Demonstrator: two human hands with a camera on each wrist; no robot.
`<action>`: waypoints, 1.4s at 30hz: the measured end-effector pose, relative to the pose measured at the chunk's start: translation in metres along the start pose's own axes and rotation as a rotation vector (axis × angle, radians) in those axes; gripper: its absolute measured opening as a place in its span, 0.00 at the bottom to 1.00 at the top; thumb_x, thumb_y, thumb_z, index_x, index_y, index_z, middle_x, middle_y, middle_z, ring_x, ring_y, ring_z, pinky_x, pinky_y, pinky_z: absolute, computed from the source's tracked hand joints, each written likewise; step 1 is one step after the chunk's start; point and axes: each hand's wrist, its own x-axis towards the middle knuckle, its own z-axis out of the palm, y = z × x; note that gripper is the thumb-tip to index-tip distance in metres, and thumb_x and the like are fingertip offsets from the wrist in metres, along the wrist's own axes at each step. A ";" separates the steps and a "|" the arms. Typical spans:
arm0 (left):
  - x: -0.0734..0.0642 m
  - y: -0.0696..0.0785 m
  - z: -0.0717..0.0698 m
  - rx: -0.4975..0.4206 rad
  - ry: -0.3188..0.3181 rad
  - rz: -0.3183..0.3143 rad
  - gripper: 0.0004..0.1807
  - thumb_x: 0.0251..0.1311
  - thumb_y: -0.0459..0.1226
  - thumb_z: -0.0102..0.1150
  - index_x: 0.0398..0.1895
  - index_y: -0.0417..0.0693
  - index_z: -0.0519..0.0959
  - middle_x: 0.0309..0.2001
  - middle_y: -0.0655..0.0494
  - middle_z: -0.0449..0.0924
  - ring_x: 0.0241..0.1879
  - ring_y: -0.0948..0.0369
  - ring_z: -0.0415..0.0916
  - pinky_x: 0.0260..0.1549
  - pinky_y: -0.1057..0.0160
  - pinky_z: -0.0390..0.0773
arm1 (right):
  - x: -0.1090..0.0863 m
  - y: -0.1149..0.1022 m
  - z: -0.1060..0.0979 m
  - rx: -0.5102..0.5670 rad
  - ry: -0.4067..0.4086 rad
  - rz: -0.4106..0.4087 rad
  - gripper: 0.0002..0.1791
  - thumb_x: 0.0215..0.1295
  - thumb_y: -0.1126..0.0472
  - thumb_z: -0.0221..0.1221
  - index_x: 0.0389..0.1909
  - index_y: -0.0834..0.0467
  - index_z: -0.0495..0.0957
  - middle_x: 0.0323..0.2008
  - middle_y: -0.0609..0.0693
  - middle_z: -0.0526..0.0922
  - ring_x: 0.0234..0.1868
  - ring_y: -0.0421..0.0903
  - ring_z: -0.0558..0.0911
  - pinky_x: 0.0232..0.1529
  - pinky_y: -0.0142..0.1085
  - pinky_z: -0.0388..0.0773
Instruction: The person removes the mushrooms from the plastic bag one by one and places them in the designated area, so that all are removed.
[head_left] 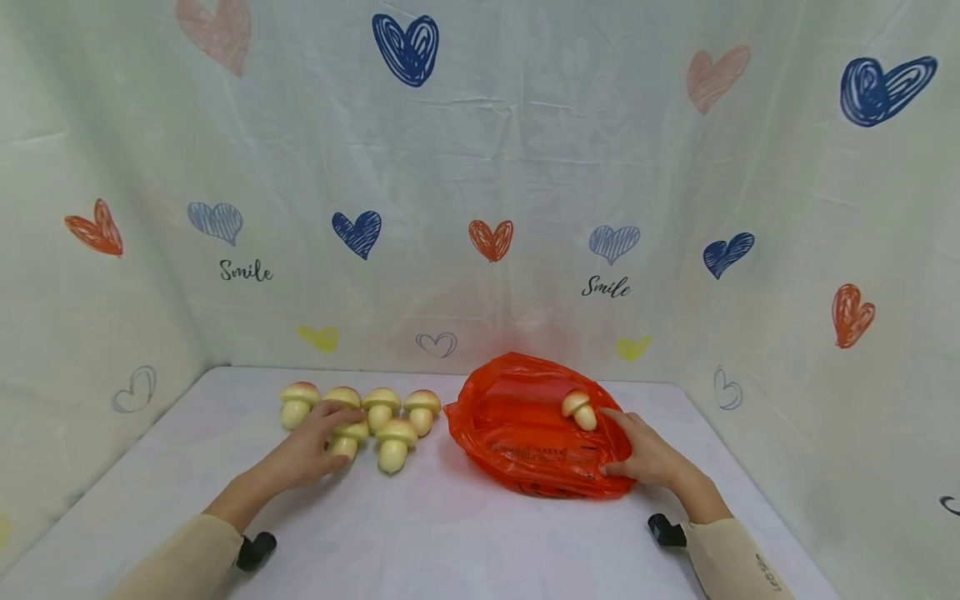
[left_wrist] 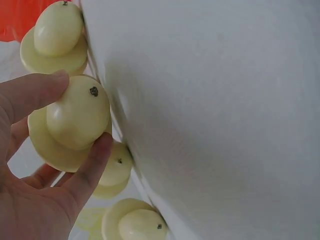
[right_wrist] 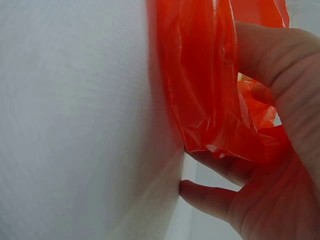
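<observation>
With thumb and fingers, my left hand grips a mushroom with a pale stem and a yellowish cap at the front of a small group. In the left wrist view, the stem of this mushroom faces the camera, its small dark mark showing at the end. My right hand holds the right edge of a red plastic bag, which lies with its mouth spread wide. One mushroom rests in the bag near that hand. Seen from the right wrist, the thin bag wall lies between thumb and fingers.
Several more mushrooms stand around the left hand, among them a front one and a back right one. The white tabletop meets a curtain printed with hearts behind it.
</observation>
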 end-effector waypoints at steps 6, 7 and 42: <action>0.000 0.000 0.002 0.023 -0.008 0.003 0.32 0.44 0.25 0.71 0.58 0.39 0.74 0.55 0.39 0.66 0.53 0.44 0.68 0.44 0.48 0.74 | 0.000 -0.001 0.001 0.002 -0.001 0.008 0.52 0.44 0.49 0.74 0.71 0.51 0.57 0.61 0.60 0.64 0.59 0.60 0.67 0.54 0.61 0.70; 0.000 0.000 0.002 0.029 -0.007 0.007 0.32 0.44 0.25 0.71 0.57 0.39 0.74 0.55 0.39 0.66 0.53 0.44 0.69 0.45 0.47 0.74 | 0.000 -0.001 0.001 0.001 -0.001 0.008 0.52 0.44 0.49 0.74 0.71 0.51 0.57 0.61 0.60 0.64 0.59 0.60 0.67 0.53 0.60 0.70; 0.007 0.006 -0.009 0.151 0.080 0.061 0.30 0.43 0.36 0.73 0.53 0.41 0.77 0.52 0.43 0.71 0.52 0.45 0.69 0.46 0.45 0.73 | 0.000 -0.001 0.001 -0.001 0.002 -0.011 0.52 0.45 0.49 0.74 0.71 0.51 0.58 0.61 0.60 0.64 0.60 0.61 0.67 0.55 0.62 0.67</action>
